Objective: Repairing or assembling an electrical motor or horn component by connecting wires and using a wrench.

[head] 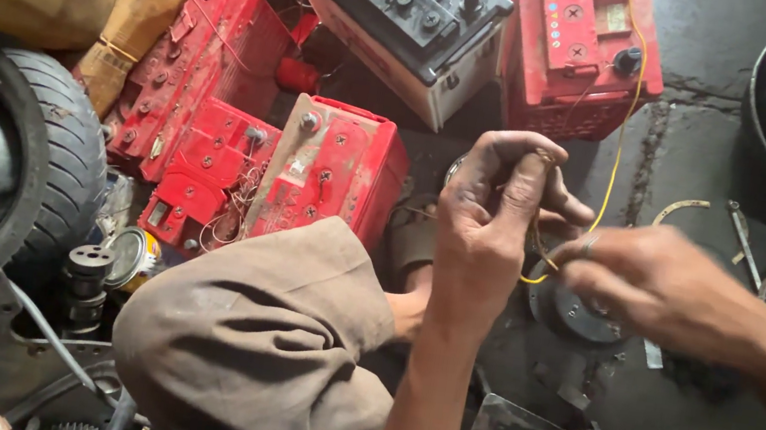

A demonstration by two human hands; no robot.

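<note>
the left hand point(496, 202) is pinching the yellow wire point(622, 129) above the round metal part point(580, 315) on the floor, and the right hand point(656, 286) is gripping its lower end. the wire is running up to a red battery point(581, 42) beyond that part; its joint is looking unfinished, fingers hiding the tip.
</note>
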